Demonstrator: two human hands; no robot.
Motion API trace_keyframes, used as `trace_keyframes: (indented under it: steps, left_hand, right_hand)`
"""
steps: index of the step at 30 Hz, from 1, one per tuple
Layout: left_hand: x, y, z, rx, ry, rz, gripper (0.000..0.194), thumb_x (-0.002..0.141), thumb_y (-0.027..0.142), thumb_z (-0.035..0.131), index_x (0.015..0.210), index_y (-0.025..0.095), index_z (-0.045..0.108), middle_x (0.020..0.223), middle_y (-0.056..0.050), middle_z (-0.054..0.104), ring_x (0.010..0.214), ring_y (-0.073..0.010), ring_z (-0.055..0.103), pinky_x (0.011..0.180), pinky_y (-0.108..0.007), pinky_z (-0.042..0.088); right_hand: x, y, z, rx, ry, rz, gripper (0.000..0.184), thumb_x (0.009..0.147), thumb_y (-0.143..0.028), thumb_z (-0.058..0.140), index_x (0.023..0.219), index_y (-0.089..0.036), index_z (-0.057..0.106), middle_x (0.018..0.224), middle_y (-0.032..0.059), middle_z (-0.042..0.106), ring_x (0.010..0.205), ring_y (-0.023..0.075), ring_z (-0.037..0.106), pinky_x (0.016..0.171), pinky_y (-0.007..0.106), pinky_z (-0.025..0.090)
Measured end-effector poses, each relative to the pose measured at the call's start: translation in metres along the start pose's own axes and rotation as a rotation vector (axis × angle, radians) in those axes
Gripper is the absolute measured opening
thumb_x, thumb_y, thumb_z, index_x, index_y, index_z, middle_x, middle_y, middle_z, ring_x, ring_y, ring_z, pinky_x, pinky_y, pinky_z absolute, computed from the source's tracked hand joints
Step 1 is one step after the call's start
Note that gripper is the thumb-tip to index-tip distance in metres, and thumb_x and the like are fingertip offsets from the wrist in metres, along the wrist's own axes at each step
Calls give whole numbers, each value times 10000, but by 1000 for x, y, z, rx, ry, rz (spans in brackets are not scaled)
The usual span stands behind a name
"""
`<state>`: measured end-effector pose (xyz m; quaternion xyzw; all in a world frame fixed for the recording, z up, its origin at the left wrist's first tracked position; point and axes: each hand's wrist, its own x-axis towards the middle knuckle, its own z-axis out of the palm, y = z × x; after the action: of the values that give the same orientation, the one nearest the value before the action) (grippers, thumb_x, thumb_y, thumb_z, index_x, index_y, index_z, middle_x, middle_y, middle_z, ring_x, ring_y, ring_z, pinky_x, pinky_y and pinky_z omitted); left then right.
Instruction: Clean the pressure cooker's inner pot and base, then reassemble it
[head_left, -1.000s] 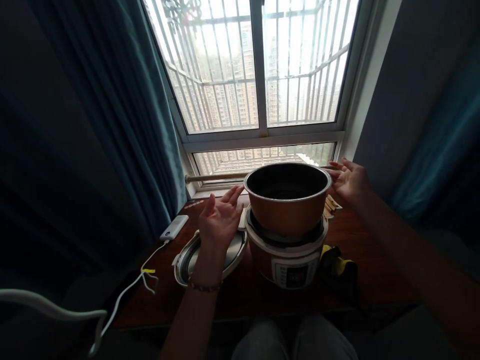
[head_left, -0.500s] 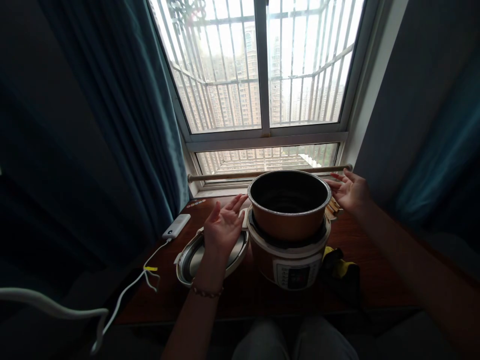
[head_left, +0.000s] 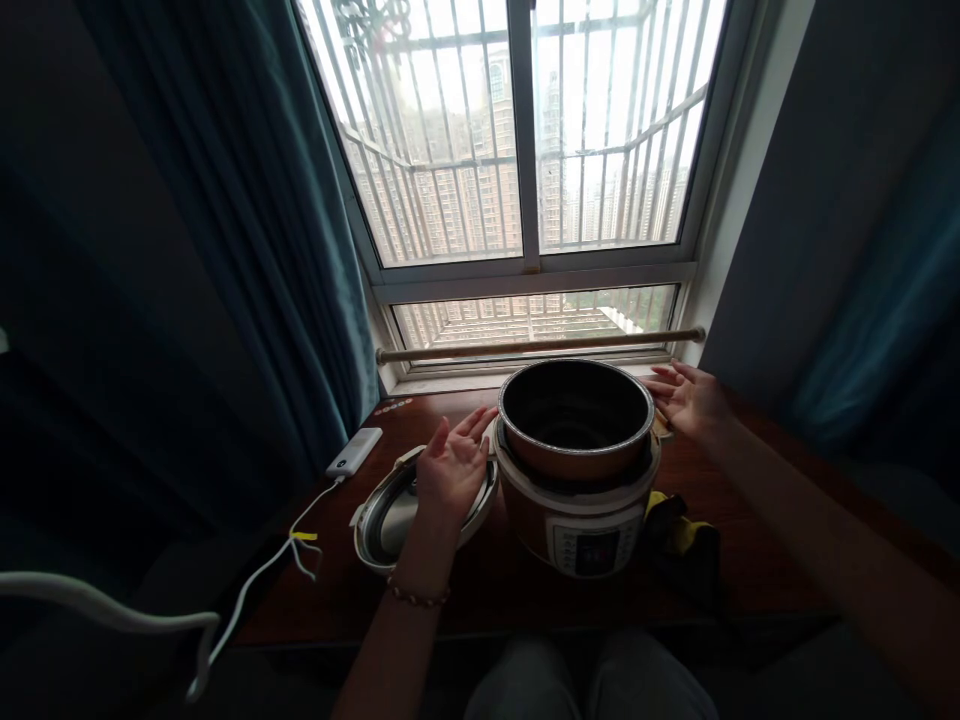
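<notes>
A dark inner pot (head_left: pixel 576 408) with a copper-coloured outside sits partly inside the rice cooker (head_left: pixel 577 515), its rim standing well above the cooker's edge. At the pot's left rim, my left hand (head_left: pixel 454 465) has its palm turned up and its fingertips against the metal. My right hand (head_left: pixel 691 402) supports the opposite rim with its fingertips, which are partly hidden behind the pot. Between them the two hands hold the pot level. The oval cooker lid (head_left: pixel 382 525) lies with its metal inner side up, partly covered by my left forearm.
On the left of the brown table (head_left: pixel 300 610) are a white power bank (head_left: pixel 354 453) and its cable (head_left: pixel 255 580). A black and yellow cloth-like item (head_left: pixel 682 540) lies right of the cooker. Behind stands a barred window (head_left: pixel 525 150) with a rail (head_left: pixel 540 346).
The inner pot has come down deeper into the cooker, with both hands at its rim. My right hand has moved lower and slightly left.
</notes>
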<state>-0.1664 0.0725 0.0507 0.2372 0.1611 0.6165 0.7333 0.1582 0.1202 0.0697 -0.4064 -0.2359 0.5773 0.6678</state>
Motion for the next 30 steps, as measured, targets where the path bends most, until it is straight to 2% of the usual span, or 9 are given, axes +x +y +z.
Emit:
trace_keyframes:
  steps: [6,10,20,25,30]
  left_hand:
    - [-2,-6,-6,3,28,-27,452,863,304,417,1199,11,494,1195,-225,555,1123,-245,536,815,-274,504]
    - [-3,-10,-11,26,51,-42,429,866,308,415,1177,33,523,1188,-206,567,1098,-232,555,806,-263,505]
    - [-5,-21,-14,83,73,-2,424,882,309,402,1150,10,536,1122,-204,611,1108,-220,552,896,-250,447]
    - [-6,-27,-16,146,115,17,377,881,313,422,1144,89,572,1111,-134,639,1151,-201,518,982,-278,390]
    - [-8,-35,-20,212,135,41,327,867,351,467,1041,129,633,1190,-110,600,1196,-206,479,1030,-285,343]
  right_hand:
    - [0,6,-5,6,23,-8,35,767,-178,496,800,-187,491,714,62,602,668,210,644,585,336,556]
    - [0,9,-7,-3,-7,-11,53,760,-164,510,775,-208,482,730,48,586,643,200,637,580,345,562]
    - [3,17,-13,-34,-131,108,41,780,-187,515,815,-167,511,706,98,616,674,202,645,587,299,555]
    - [0,20,-13,-102,-211,72,30,794,-183,527,781,-172,552,691,88,638,653,192,647,588,275,554]
    - [1,24,-17,-154,-239,17,90,823,-178,500,786,-180,581,700,61,656,648,170,649,588,250,551]
